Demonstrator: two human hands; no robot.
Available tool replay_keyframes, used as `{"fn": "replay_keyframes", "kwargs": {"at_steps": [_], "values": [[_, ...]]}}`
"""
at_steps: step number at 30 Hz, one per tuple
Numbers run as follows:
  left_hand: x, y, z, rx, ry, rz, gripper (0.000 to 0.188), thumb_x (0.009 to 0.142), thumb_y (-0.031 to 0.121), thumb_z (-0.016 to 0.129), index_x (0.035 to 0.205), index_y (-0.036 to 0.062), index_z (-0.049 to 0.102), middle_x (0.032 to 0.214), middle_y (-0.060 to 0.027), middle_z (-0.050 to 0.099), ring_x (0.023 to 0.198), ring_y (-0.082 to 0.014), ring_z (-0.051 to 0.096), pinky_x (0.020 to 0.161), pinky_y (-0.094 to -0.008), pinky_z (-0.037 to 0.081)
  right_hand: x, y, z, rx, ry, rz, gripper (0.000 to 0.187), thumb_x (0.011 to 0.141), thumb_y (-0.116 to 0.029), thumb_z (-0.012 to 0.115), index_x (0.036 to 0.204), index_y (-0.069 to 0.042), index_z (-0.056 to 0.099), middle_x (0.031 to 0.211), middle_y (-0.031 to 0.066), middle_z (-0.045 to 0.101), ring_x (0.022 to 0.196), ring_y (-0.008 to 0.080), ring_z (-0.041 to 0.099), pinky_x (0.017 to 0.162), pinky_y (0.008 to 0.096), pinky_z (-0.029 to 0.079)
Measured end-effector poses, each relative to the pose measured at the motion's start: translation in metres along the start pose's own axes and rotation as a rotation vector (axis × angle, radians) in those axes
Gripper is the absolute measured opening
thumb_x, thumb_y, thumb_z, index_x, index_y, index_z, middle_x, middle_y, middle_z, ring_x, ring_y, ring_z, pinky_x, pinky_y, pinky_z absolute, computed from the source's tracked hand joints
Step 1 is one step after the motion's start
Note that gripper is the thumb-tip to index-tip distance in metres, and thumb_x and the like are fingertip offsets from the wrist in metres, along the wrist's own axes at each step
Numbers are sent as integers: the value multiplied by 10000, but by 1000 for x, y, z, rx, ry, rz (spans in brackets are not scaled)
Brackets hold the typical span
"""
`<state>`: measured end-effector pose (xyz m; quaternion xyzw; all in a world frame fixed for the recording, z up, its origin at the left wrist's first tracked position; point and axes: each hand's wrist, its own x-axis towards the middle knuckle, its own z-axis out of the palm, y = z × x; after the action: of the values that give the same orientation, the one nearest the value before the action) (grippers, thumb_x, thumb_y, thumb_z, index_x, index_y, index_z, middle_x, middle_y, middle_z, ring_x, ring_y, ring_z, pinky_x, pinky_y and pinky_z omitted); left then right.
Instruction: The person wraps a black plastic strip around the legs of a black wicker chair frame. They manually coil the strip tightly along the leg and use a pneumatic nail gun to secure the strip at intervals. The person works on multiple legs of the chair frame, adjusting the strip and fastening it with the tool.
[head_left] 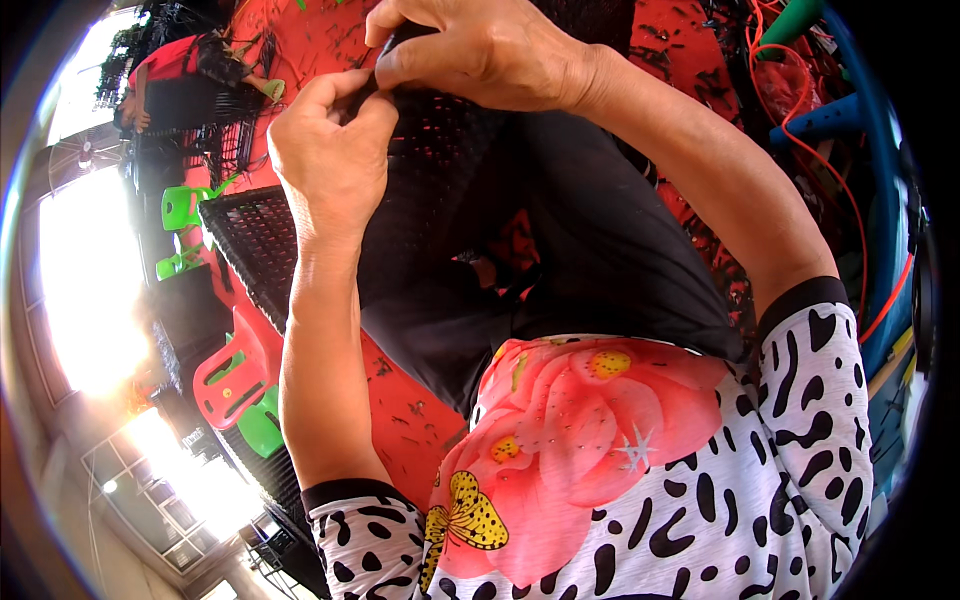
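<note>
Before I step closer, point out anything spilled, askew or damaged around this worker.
Dark scraps lie scattered over the red floor, looking like litter. At right, an orange cord loops loosely, rather untidily. Nothing else plainly stands out; whatever the left hand and right hand hold is too obscured to judge.

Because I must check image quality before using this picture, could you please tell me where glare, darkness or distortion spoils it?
Head view: the windows at left are blown out to white; head view: the black trousers lose detail in darkness; head view: corners go black outside the fisheye circle; head view: left hand and right hand are well lit.
</note>
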<state>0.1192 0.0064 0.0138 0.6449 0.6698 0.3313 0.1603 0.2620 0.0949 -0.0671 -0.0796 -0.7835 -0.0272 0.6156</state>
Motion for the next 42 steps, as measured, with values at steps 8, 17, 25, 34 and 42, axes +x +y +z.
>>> {"fn": "replay_keyframes", "kwargs": {"at_steps": [8,17,25,34,42], "values": [[4,-5,0,-19,16,26,227,758,43,649,954,-70,676,723,-68,684,629,-57,587,587,-201,459,4,-5,-5,-4,-109,68,110,765,-122,607,837,-185,663,902,-2,547,883,182,542,876,430,319],[8,-6,2,-9,4,17,223,759,44,652,946,-74,673,733,-66,687,644,-64,588,608,-213,468,5,-3,-2,41,-125,113,116,775,-109,591,845,-163,666,865,10,558,879,191,542,857,399,316],[10,-8,6,8,10,16,241,757,83,652,944,-68,676,748,-85,693,660,-99,614,639,-238,484,-3,-8,-14,49,170,208,99,774,-24,609,850,-80,639,896,31,585,836,235,561,743,372,416],[15,-5,10,121,38,73,263,737,131,657,949,-19,694,797,-136,704,702,-153,650,698,-277,495,-167,-128,-125,-115,-137,1057,280,732,84,590,979,-45,621,891,101,609,799,259,628,694,329,516],[24,-46,8,96,27,154,227,763,77,620,949,-40,676,809,-128,699,726,-184,657,719,-306,501,-148,-168,-256,-383,-5,1133,278,765,57,610,1029,-29,604,830,87,593,744,188,625,644,294,504]]}}
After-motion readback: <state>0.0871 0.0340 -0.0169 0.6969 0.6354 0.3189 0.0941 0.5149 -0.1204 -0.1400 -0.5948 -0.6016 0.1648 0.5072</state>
